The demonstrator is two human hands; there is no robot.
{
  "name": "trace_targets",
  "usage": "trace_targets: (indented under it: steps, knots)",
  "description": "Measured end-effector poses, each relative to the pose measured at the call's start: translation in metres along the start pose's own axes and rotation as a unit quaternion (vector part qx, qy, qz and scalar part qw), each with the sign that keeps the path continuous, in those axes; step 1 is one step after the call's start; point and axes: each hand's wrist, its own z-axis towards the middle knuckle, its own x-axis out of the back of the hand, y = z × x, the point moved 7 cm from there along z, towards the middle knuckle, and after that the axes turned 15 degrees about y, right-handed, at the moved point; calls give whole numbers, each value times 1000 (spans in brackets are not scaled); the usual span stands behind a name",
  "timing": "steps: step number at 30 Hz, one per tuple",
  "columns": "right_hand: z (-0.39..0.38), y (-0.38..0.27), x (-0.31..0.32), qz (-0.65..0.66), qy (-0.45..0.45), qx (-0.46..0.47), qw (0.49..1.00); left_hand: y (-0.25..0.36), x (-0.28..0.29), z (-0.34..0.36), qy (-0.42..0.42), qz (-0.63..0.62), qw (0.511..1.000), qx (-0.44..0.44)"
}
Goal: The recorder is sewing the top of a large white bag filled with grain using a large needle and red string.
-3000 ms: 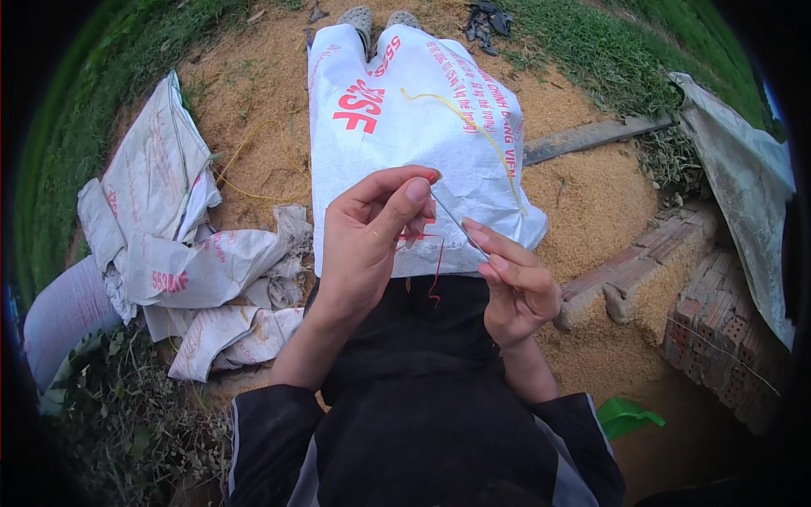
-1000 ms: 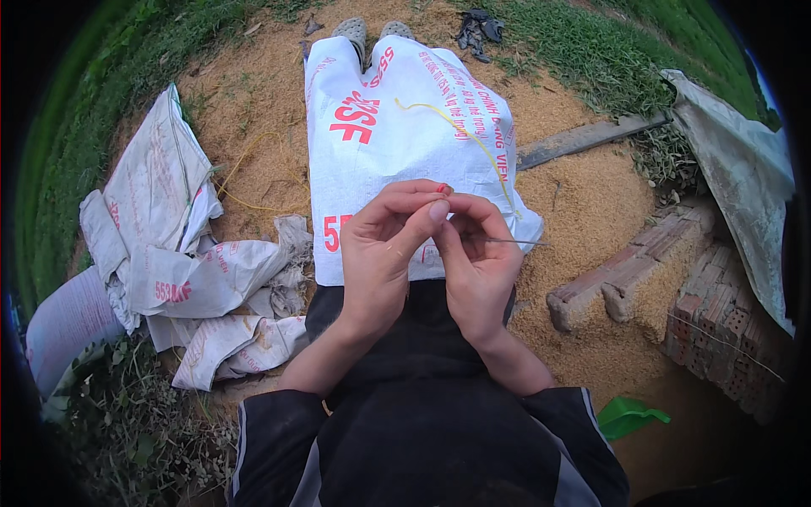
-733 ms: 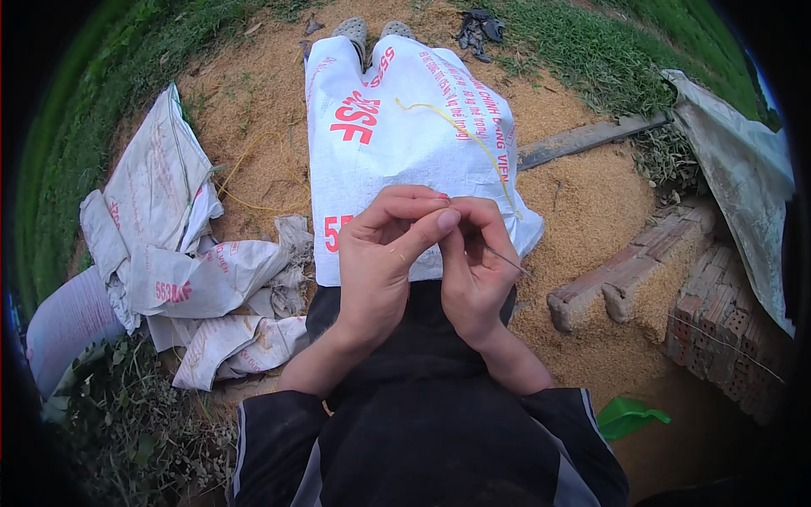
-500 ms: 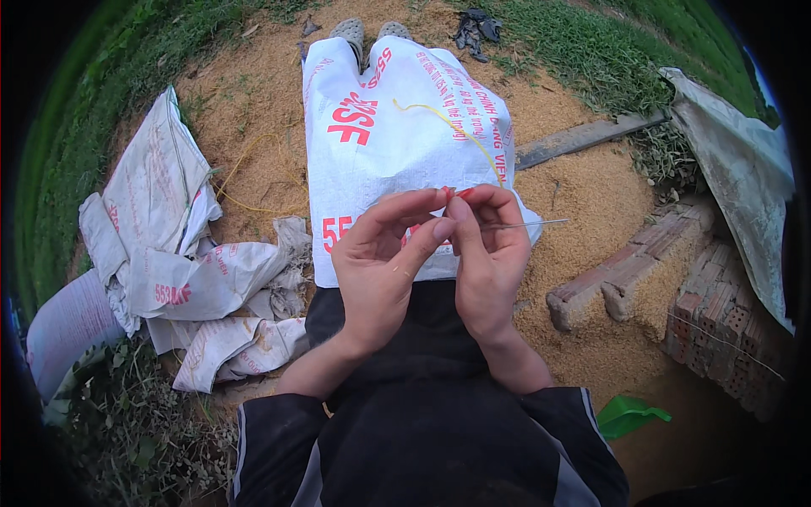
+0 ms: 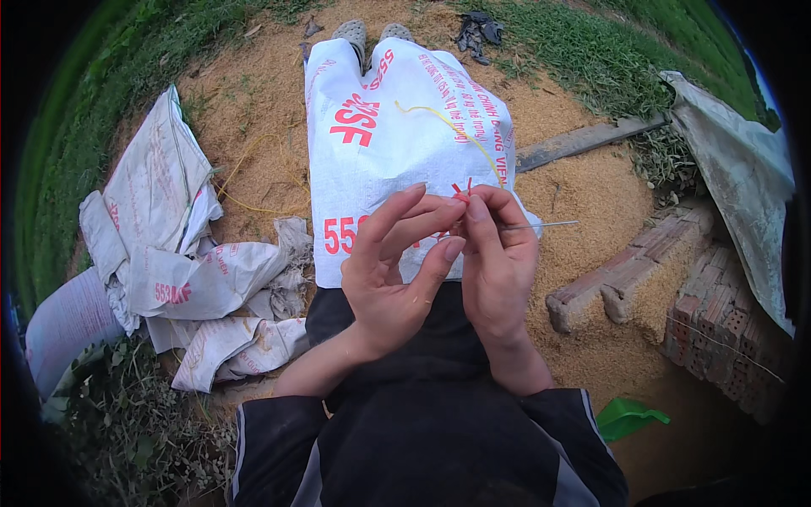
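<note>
My right hand [image 5: 498, 283] is closed, thumb against fingers, on a long thin metal needle [image 5: 553, 224] that sticks out to the right. Short red strands [image 5: 461, 188] poke up at its fingertips. Beside it, my left hand [image 5: 389, 266] has its fingers apart, with one fingertip close to the red strands; whether it touches them I cannot tell. Under both hands, a white woven sack [image 5: 405, 160] with red print lies over my legs. A yellow string [image 5: 463, 133] curves across the sack toward my right hand, where its end is hidden.
Crumpled white sacks [image 5: 160, 211] lie to the left, near another loose yellow string [image 5: 245, 203]. At right are a wooden plank [image 5: 587, 142], hollow bricks [image 5: 714, 325], a pale sheet [image 5: 731, 169] and a green plastic scoop [image 5: 627, 417]. Tan husks [image 5: 583, 190] cover the ground around me.
The left fingers have spread and drawn back slightly from the right fingertips. The right hand and needle have shifted a little right, and more of the red strands shows.
</note>
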Motion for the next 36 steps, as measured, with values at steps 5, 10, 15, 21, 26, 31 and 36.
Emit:
trace_targets:
  steps: [5, 10, 15, 21, 26, 31, 36]
  knots:
    - [-3, 9, -6, 100, -25, -169, 980, -1, 3, 5, 3, 21, 999, -28]
    - [-5, 0, -7, 77, -18, -75, 994, 6, -4, 3, -7, 78, 995, -67]
    - [4, 3, -3, 87, -30, -84, 992, 0, 1, 2, -26, 43, 998, -34]
    - [-1, -11, -4, -17, 20, 44, 999, 3, -3, 4, -45, 39, 998, -35]
    - [9, -2, 3, -5, 19, -14, 1000, -1, -7, 4, -35, 16, 998, -51]
    - [13, 9, 3, 56, -10, -125, 991, 6, -12, 4, -67, 68, 989, -114]
    - [9, 2, 0, -19, -40, -78, 996, 12, -9, 3, -46, 148, 964, -215]
